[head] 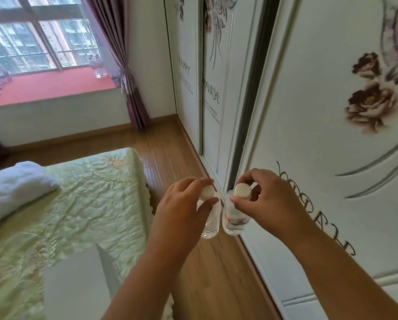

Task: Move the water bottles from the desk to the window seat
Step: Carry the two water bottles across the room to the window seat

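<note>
Left hand pinches cap of left bottle. Right hand pinches cap of right bottle. Both bottles hang side by side above wood floor. More bottles stand far off on red window seat.

The red window seat is carrying clear bottles, while a white pillow is lying on the bed.

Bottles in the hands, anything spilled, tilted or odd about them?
Nothing stands out. The left hand and right hand each pinch a capped bottle, left bottle and right bottle, hanging upright side by side, no spill visible.
</note>
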`<state>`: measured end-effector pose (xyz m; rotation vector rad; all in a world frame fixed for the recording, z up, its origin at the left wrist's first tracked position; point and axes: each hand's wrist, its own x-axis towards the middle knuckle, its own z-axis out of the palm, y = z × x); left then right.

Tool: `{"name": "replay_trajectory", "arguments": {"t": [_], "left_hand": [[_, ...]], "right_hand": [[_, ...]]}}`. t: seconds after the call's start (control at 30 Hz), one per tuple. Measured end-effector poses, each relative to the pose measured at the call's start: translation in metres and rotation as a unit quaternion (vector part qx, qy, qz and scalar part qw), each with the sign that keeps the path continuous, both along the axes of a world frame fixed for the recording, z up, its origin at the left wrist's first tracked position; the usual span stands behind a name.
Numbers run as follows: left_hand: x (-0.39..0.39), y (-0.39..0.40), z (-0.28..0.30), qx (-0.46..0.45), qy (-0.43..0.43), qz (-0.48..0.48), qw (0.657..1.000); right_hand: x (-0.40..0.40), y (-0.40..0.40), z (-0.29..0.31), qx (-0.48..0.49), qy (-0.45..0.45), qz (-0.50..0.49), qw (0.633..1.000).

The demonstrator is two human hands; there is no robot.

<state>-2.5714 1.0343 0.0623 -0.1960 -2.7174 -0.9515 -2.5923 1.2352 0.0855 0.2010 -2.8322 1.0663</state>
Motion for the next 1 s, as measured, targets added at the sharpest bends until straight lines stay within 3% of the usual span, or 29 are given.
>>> {"name": "replay_trajectory", "arguments": {"t": [0.47,0.73,1.0], "left_hand": [[-0.122,-0.051,-0.008,-0.001,-0.048,0.114,0.992],[-0.211,-0.061,0.018,-0.02,-0.006,0.221,0.975],[-0.263,-0.063,0.016,-0.008,0.017,0.274,0.962]], "right_hand": [[-0.161,-0.052,-0.031,-0.031,-0.031,0.101,0.994],[-0.285,-0.072,-0.019,-0.044,-0.003,0.192,0.98],[-0.358,-0.08,-0.002,-0.046,0.03,0.234,0.971]]}}
